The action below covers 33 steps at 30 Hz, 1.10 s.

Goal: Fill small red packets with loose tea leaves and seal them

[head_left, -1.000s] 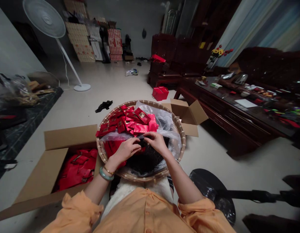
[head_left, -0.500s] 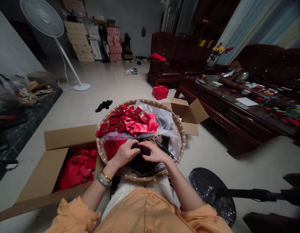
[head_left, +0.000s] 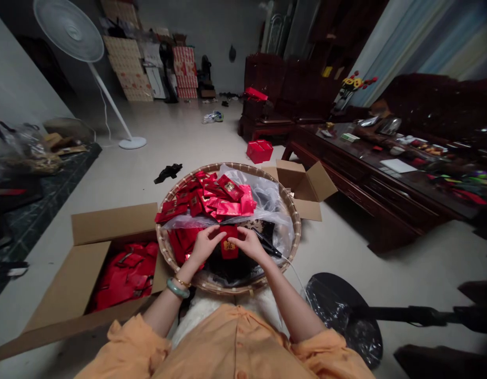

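Note:
My left hand point(head_left: 205, 245) and my right hand point(head_left: 251, 245) pinch a small red packet point(head_left: 229, 245) with gold print between them, one at each side. It is upright over a dark heap point(head_left: 231, 268) in a round woven bamboo basket point(head_left: 296, 231) at my lap. Many red packets point(head_left: 212, 197) lie piled on clear plastic at the basket's far side. More red packets point(head_left: 178, 242) lie left of my left hand. A black pen-like tool point(head_left: 268, 243) with a white cord rests just right of my right hand.
An open cardboard box point(head_left: 121, 226) on the left holds red packets. Another open box point(head_left: 306, 181) stands beyond the basket. On the right are a long dark wooden table point(head_left: 346, 173) and a black round base point(head_left: 342, 316). A white fan point(head_left: 132, 142) stands at the back left.
Half a second ago my hands were closed around a dark, crumpled-looking thing over the heap. Now they hold a red packet with its gold-printed face showing.

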{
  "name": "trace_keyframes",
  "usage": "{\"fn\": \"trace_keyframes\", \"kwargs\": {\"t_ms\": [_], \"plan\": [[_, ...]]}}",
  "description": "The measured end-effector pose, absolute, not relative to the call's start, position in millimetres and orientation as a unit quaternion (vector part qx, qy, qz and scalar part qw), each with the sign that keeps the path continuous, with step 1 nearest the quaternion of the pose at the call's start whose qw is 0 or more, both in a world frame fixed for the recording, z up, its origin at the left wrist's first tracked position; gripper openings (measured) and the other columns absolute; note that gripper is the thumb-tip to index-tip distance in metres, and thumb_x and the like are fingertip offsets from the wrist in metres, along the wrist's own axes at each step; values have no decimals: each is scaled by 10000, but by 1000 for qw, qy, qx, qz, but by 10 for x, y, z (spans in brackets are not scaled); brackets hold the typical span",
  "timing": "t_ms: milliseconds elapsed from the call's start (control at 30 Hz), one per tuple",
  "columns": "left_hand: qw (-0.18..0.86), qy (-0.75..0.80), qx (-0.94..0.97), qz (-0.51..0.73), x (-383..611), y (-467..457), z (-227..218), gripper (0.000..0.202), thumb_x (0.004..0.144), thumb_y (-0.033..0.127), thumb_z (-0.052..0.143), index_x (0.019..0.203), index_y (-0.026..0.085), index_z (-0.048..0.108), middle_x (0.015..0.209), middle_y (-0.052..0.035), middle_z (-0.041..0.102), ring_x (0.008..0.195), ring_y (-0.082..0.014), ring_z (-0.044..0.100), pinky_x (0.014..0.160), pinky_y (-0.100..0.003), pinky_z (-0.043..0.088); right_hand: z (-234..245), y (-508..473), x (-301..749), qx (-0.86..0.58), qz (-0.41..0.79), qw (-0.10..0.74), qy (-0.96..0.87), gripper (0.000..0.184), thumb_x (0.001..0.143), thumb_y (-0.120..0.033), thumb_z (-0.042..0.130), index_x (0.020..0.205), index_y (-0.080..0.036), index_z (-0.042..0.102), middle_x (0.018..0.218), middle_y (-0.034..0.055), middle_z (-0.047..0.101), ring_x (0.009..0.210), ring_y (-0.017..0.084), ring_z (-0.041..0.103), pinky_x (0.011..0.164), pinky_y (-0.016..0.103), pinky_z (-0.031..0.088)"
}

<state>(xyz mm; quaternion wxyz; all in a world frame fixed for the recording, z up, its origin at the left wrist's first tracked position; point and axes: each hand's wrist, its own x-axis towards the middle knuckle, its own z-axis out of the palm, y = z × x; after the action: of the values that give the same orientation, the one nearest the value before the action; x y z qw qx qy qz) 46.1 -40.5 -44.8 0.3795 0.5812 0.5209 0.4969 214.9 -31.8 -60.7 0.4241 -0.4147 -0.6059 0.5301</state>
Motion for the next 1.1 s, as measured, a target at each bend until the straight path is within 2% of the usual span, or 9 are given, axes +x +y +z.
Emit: {"fn": "trace_keyframes", "kwargs": {"t_ms": [100,233,333,433,500,600,733,967,1100], "plan": [[400,539,561,485,452,-385,-439,257,661,373,676,761,137,675,749,-41,694,725,-179,626,723,-297,498,-549,-338,2138,-398,576,436,-565,316,675,-395,692,899,-174,663,860,32,692,744,169,621,699,286,481],[435,527,547,483,464,-372,-382,253,646,377,686,701,132,651,684,-14,671,676,-151,606,680,-260,483,-530,-346,2101,-431,594,453,-506,303,672,-436,680,793,-158,670,718,6,664,608,127,570,569,231,433],[515,502,499,483,521,-401,-382,345,620,388,714,830,127,632,794,-39,686,735,-164,628,665,-261,499,-569,-326,2072,-452,578,482,-478,304,648,-440,692,697,-142,662,613,-9,625,526,105,514,517,220,399],[627,464,456,429,579,-469,-427,516,593,374,753,1021,135,592,919,-75,691,791,-191,649,646,-287,524,-606,-305,2065,-466,548,509,-472,291,637,-427,697,703,-144,676,632,2,643,551,119,533,559,239,427],[662,461,442,393,597,-513,-466,537,595,371,761,1045,131,593,918,-83,696,787,-199,657,641,-297,531,-615,-297,2076,-480,521,515,-483,286,645,-428,687,707,-148,681,662,16,662,580,135,557,592,254,444],[667,472,428,386,594,-537,-511,517,580,382,773,997,118,618,862,-79,706,757,-202,665,636,-294,532,-612,-292,2104,-486,503,494,-517,301,657,-444,670,715,-149,678,701,34,680,622,155,582,622,269,463],[659,476,420,403,573,-517,-529,498,569,400,775,951,112,638,790,-62,706,698,-189,663,618,-279,524,-607,-300,2132,-465,539,454,-536,352,600,-426,719,805,-144,676,754,40,692,636,159,593,600,261,466],[654,483,416,407,555,-517,-558,377,654,445,701,813,107,656,700,-25,672,601,-129,602,541,-211,453,-637,-319,2140,-462,565,454,-511,312,604,-428,715,687,-132,663,578,-7,621,486,100,493,510,227,405],[645,473,438,411,578,-519,-559,400,655,412,706,921,119,643,803,-48,687,704,-155,621,613,-233,464,-680,-298,2139,-480,536,448,-530,324,620,-458,698,625,-138,646,552,-10,590,483,102,473,495,227,380]]}}
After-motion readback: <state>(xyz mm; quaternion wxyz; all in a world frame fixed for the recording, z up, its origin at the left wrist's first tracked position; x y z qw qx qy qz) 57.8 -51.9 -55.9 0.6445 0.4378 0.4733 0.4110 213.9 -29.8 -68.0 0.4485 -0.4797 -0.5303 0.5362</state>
